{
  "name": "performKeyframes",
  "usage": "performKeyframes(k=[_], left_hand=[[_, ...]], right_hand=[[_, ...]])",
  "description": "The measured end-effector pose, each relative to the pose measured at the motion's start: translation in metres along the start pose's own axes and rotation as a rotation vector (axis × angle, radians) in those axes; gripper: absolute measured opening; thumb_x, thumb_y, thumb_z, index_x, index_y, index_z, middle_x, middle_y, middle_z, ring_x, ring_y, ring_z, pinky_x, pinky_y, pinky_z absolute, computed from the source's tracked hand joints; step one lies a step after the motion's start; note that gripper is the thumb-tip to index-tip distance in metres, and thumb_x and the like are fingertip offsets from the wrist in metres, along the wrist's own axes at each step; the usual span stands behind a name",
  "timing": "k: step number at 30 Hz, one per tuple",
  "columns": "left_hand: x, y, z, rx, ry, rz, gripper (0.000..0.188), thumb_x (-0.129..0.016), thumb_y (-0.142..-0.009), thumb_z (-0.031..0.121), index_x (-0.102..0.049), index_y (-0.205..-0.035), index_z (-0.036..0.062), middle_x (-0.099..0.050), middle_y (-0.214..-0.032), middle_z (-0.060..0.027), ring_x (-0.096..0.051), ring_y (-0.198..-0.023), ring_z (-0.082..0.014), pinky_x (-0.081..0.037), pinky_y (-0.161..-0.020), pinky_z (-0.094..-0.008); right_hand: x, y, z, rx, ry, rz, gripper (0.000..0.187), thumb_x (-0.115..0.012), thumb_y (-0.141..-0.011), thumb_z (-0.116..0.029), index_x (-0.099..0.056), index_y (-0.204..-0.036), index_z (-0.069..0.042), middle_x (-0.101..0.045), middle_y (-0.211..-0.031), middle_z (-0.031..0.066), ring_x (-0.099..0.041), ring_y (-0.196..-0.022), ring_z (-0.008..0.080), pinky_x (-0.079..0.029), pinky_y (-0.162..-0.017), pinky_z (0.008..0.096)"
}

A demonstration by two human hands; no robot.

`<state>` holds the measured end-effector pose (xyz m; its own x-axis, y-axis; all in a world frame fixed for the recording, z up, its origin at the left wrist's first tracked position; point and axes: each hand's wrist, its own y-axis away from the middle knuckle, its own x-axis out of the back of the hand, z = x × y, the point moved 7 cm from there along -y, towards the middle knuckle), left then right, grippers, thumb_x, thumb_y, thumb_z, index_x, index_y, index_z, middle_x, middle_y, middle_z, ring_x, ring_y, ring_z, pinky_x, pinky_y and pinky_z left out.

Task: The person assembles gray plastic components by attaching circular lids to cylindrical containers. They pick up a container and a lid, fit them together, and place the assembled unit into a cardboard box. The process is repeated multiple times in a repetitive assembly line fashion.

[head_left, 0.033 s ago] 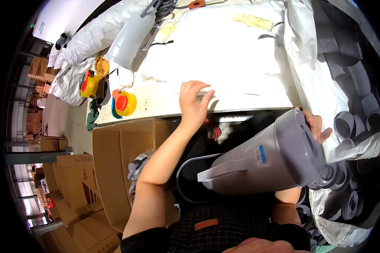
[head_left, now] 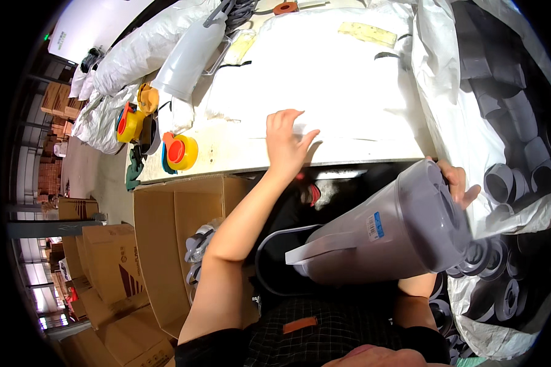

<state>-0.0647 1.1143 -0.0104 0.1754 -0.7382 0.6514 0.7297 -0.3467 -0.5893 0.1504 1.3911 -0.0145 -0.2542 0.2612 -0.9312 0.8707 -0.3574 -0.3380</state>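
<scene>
A large grey plastic pitcher (head_left: pixel 373 232) with a lid and a blue-and-white sticker lies tilted across my lap, its lidded end to the right. My right hand (head_left: pixel 456 183) grips that lidded end from behind; the pitcher hides most of the palm. Above the front edge of the table (head_left: pixel 245 147), my left hand (head_left: pixel 286 144) has its fingers apart and holds nothing I can see. It is nearest to a white sheet-like covering (head_left: pixel 337 92) on the tabletop. Below the pitcher's handle a dark oval tub-like shape (head_left: pixel 269 257) shows its rim.
An open cardboard box (head_left: pixel 156 244) with grey parts stands left of my lap. Yellow-and-red lids (head_left: pixel 182 151) and a translucent pitcher (head_left: pixel 190 58) lie on the table's left. At right, a white sack (head_left: pixel 438 73) holds several grey pieces (head_left: pixel 499 180).
My left hand has shifted slightly up and to the right, its thumb and fingers still spread. The pitcher and my right hand stay nearly in place.
</scene>
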Motion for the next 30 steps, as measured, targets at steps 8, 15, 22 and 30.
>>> performKeyframes(k=[8,15,22,30], left_hand=[[-0.043,-0.044,0.058,0.340,0.810,-0.282,0.015,-0.056,-0.100,0.009,-0.064,-0.103,-0.0026,-0.073,-0.088,-0.0111,-0.068,-0.083,-0.0179,-0.054,-0.080,-0.0321],[0.006,-0.022,0.085,0.368,0.681,-0.044,0.009,-0.061,-0.097,0.002,-0.068,-0.101,-0.0004,-0.072,-0.100,-0.0096,-0.068,-0.088,-0.0177,-0.055,-0.079,-0.0303],[-0.039,0.014,0.047,-0.268,-0.081,-0.166,0.056,-0.086,-0.070,0.016,-0.060,-0.119,0.0073,-0.056,-0.130,-0.0124,-0.052,-0.121,-0.0356,-0.042,-0.103,-0.0480],[-0.071,-0.049,0.025,0.358,0.387,-0.339,0.017,-0.061,-0.096,0.011,-0.071,-0.090,-0.0012,-0.072,-0.085,-0.0112,-0.068,-0.081,-0.0259,-0.054,-0.080,-0.0380]], right_hand=[[0.062,-0.062,0.064,-0.488,0.583,0.375,0.019,-0.068,-0.096,-0.014,-0.054,-0.095,-0.001,-0.063,-0.093,0.0130,-0.060,-0.080,0.0154,-0.052,-0.070,0.0280],[0.055,-0.043,0.064,-0.175,0.748,0.235,0.027,-0.079,-0.083,0.000,-0.060,-0.101,0.002,-0.064,-0.095,0.0116,-0.066,-0.085,0.0174,-0.059,-0.085,0.0308],[0.065,-0.016,0.088,-0.478,0.940,0.160,0.005,-0.066,-0.091,-0.006,-0.064,-0.092,-0.001,-0.065,-0.092,0.0090,-0.064,-0.089,0.0165,-0.052,-0.087,0.0311],[0.079,-0.022,0.091,-0.510,0.786,0.196,0.005,-0.064,-0.098,-0.003,-0.061,-0.103,-0.002,-0.066,-0.096,0.0077,-0.063,-0.094,0.0133,-0.051,-0.090,0.0279]])
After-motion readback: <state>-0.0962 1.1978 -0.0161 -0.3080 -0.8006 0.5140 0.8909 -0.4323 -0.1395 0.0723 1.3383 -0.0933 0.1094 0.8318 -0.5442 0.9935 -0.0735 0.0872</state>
